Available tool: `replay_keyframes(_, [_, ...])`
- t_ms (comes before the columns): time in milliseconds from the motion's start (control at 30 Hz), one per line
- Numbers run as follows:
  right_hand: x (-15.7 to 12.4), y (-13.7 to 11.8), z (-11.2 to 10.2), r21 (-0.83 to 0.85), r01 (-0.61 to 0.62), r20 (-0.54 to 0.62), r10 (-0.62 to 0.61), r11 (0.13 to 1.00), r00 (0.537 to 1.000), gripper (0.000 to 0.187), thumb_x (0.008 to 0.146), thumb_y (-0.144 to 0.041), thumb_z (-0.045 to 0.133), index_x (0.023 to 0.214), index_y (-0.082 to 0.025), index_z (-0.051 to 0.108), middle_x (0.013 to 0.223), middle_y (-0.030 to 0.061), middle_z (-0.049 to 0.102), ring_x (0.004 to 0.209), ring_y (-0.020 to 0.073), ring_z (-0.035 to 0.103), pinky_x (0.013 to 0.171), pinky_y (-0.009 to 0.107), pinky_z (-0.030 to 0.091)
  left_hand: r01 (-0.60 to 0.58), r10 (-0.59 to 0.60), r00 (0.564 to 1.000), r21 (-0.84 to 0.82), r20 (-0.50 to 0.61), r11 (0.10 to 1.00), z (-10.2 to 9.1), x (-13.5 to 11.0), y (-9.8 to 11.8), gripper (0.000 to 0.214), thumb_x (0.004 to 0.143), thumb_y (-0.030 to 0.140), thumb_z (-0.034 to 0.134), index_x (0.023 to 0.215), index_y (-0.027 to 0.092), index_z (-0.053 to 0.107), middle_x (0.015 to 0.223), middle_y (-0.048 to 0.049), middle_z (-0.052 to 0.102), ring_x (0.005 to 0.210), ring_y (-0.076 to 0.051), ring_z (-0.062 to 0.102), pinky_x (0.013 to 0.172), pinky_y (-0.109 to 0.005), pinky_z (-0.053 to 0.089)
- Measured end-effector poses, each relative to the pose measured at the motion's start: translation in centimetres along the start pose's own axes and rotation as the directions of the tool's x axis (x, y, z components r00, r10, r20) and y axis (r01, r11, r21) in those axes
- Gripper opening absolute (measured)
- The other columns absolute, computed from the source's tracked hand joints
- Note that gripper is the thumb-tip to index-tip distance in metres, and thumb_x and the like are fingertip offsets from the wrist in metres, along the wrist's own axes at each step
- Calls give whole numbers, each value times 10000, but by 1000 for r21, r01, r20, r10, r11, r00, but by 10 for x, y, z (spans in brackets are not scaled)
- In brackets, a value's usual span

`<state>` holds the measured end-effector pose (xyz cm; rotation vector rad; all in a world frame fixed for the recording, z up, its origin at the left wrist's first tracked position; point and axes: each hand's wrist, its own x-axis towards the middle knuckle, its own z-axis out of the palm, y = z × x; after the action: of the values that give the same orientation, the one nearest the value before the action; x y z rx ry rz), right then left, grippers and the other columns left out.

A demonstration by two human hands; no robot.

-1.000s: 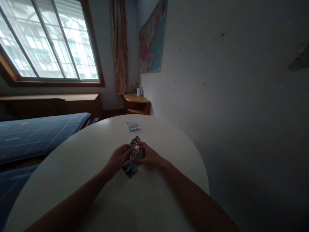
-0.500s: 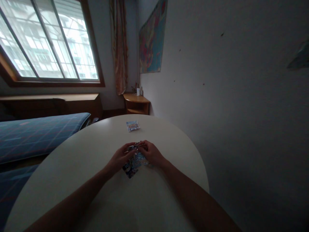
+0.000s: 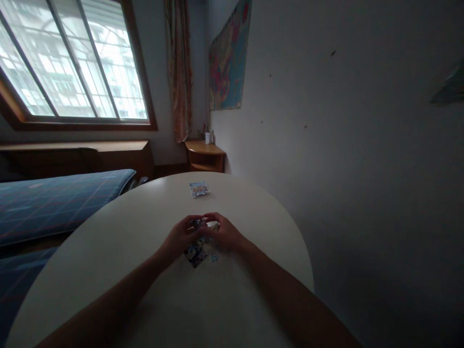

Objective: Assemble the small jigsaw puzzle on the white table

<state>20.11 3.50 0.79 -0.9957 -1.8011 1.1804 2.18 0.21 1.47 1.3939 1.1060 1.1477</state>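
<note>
A small, colourful jigsaw puzzle (image 3: pixel 197 252), partly assembled, lies on the round white table (image 3: pixel 137 227) between my hands. My left hand (image 3: pixel 178 239) rests on its left side with the fingers curled and pinched at the top edge. My right hand (image 3: pixel 225 233) meets it from the right, fingers bent and pressed onto the puzzle's upper part. The fingertips of both hands touch over a piece that I cannot make out clearly. A small printed card (image 3: pixel 199 189) lies farther back on the table, apart from both hands.
A grey wall runs close along the table's right side. A bed with a blue checked cover (image 3: pixel 54 198) stands to the left. A wooden corner shelf (image 3: pixel 205 154) and a window sit at the back. A map (image 3: pixel 227 58) hangs on the wall.
The upper part of the puzzle, which stood up between my fingers a second ago, has come down flat. Both hands have closed together over it and shifted slightly nearer.
</note>
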Motion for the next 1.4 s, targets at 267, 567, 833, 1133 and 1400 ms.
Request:
replay_keyframes(267, [-1,2,4,-17,18,48,-17,1000,999,573,681,-424,824,1158,-168,637,972,67,702,792,178,645,702,290,492,58,-57,998,-74,9,996,3,-3,6,506,698,542,747,1017,160,655,1002,-99,737,900,-239,702,778,-350,569])
replay_keyframes(567, [4,-2,-6,-200,22,-128,-49,980,991,412,838,-556,622,772,-152,658,665,-11,589,628,124,508,615,245,377,82,-89,993,-87,-78,993,0,2,2,505,669,574,765,922,159,627,873,-53,685,812,-189,682,690,-300,570])
replay_keyframes(833, [5,-1,-3,-152,-27,-160,2,988,987,412,847,-562,603,806,-153,612,645,-27,551,590,110,475,567,231,353,32,-23,995,89,-95,996,-1,6,-9,458,645,539,754,857,178,569,774,-13,662,631,-145,622,529,-244,498])
replay_keyframes(1133, [7,6,-3,-41,-101,-102,96,994,990,239,866,-375,624,973,-161,637,771,15,683,517,102,575,559,236,451,-6,18,999,238,-48,971,-3,3,-8,422,738,533,669,950,172,610,768,-7,640,588,-138,569,490,-234,433])
replay_keyframes(1400, [-9,-11,2,-496,229,135,-186,837,973,265,860,-325,640,1062,-165,700,1065,97,711,989,203,633,906,337,463,-72,125,976,282,-178,957,-15,8,-7,320,681,435,666,858,170,636,803,-35,675,748,-191,627,675,-296,486])
